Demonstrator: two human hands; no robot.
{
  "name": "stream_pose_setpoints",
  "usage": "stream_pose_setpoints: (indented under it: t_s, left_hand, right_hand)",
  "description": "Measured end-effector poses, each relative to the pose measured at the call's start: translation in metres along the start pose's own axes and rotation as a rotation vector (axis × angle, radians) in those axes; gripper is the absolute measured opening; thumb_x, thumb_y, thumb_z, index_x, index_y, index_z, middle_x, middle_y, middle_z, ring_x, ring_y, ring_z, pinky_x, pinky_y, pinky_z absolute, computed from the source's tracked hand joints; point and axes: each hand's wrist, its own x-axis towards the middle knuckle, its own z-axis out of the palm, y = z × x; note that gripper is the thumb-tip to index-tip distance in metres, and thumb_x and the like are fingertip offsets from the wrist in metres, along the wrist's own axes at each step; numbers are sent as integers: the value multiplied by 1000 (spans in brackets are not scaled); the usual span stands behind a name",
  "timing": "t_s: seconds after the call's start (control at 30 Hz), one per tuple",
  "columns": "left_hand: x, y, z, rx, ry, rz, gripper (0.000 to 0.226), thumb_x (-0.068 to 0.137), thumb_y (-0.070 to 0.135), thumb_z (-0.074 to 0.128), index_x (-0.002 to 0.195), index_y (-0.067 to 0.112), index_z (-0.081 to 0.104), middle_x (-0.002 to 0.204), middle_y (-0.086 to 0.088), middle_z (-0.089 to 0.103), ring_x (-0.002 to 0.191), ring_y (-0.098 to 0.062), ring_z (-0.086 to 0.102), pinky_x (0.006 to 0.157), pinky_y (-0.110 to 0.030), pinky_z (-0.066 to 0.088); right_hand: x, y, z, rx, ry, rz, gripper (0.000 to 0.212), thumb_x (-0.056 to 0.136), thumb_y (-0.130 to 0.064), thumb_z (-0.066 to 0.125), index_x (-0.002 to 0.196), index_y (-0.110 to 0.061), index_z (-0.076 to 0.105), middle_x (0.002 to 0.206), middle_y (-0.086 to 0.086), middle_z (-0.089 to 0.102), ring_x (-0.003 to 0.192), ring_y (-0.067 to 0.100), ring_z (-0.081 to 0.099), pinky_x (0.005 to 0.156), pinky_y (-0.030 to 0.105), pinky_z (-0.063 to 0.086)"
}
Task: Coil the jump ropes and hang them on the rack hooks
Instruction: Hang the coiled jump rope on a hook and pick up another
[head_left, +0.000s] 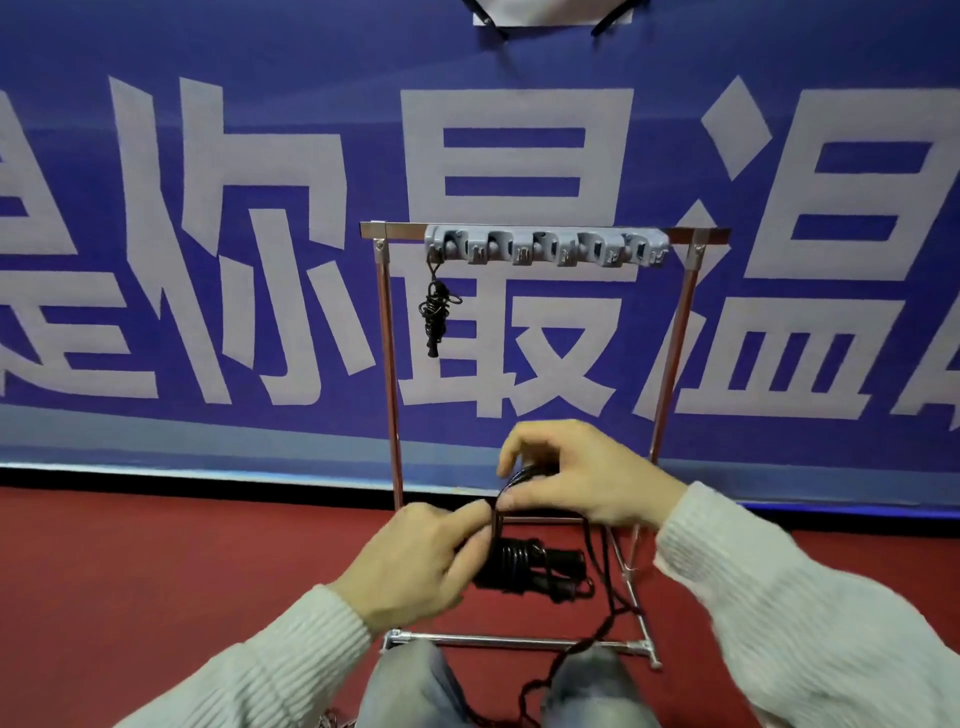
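Thumb and forefinger of the right hand (587, 475) pinch a loop of the black jump rope (511, 558) at its top, the other fingers curled above it. The left hand (415, 564) grips the coiled bundle of the same rope from the left side, forefinger extended toward the right thumb. The bundle, with its handles lying to the right, sits between the hands in front of the rack's lower bars; a loose strand trails down past the knees toward the red floor (130, 571). Both forearms wear pale ribbed sleeves (810, 613). Behind stands a metal rack (387, 364) carrying a grey hook strip (545, 245); a second coiled rope (435, 317) hangs from the leftmost hook. A blue banner (311, 62) with large white characters fills the background.
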Motion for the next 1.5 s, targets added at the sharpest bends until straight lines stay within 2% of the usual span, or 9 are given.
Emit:
stream_pose_setpoints:
  t_s: [0.2, 0.3, 0.47, 0.67, 0.8, 1.07, 1.2, 1.37, 1.5]
  left_hand:
    - [16, 29, -15, -856, 364, -313, 43, 93, 53, 47, 77, 13, 49, 59, -19, 55, 43, -25, 52, 39, -22, 33]
    - [29, 32, -21, -890, 534, -544, 45, 103, 48, 47, 86, 7, 42, 70, -30, 63, 45, -22, 52, 43, -21, 32]
    - [31, -8, -19, -690, 650, -767, 40, 105, 47, 42, 85, 12, 44, 69, -14, 66, 49, -23, 60, 42, -30, 40]
    - [10, -18, 9, 64, 88, -443, 35, 94, 61, 39, 89, 26, 37, 64, -6, 66, 68, -35, 63, 61, -45, 49]
    - [-1, 21, -5, -266, -107, -124, 20, 99, 52, 41, 88, 36, 42, 57, -3, 55, 50, -19, 49, 52, -38, 42]
    - [16, 37, -44, -1443, 496, -691, 46, 86, 61, 57, 81, 15, 60, 53, -9, 49, 28, -9, 32, 33, -11, 14]
    - [21, 2, -52, -1164, 615, -778, 45, 99, 52, 52, 104, 8, 61, 56, -8, 55, 32, -11, 35, 34, -16, 25]
    - [0, -10, -20, -48, 67, -511, 24, 94, 51, 63, 96, 28, 69, 69, 6, 73, 59, -12, 68, 64, -30, 53]
    - [-5, 22, -27, -631, -173, -388, 21, 101, 32, 61, 102, 16, 73, 60, 1, 67, 41, -5, 52, 44, -17, 40]
  right_hand:
    - [-13, 13, 31, 370, -95, 137, 38, 100, -22, 61, 68, -33, 76, 58, -10, 63, 55, 5, 54, 58, 20, 41]
    - [-27, 22, 60, 414, -113, 241, 29, 106, -34, 49, 91, -22, 70, 58, -8, 49, 48, 9, 45, 50, 22, 38]
    - [-41, 27, 56, -399, -70, 24, 24, 98, -46, 52, 108, -25, 57, 73, -8, 62, 71, 13, 57, 69, 34, 43]
    - [-25, -7, 11, -350, -22, -54, 22, 91, -40, 65, 112, -35, 71, 102, -11, 75, 95, 8, 68, 88, 34, 53]
    - [-4, -1, -24, 29, -63, 80, 12, 84, -28, 83, 91, -23, 75, 86, 3, 74, 81, 29, 65, 80, 45, 53]
    - [-41, 33, 36, 373, -162, 254, 52, 102, -53, 41, 93, -15, 75, 59, -3, 39, 49, 9, 30, 47, 21, 27]
    - [-63, 32, 51, 21, -135, 118, 35, 108, -43, 41, 100, -27, 71, 60, -10, 47, 55, 4, 43, 61, 22, 36]
    - [-44, 4, 21, -342, -14, -87, 32, 101, -49, 47, 95, -27, 68, 74, -13, 65, 70, 6, 60, 69, 33, 49]
    - [-19, 20, -8, -5, 54, 25, 13, 90, -39, 72, 88, -27, 74, 83, -4, 75, 77, 14, 69, 79, 39, 56]
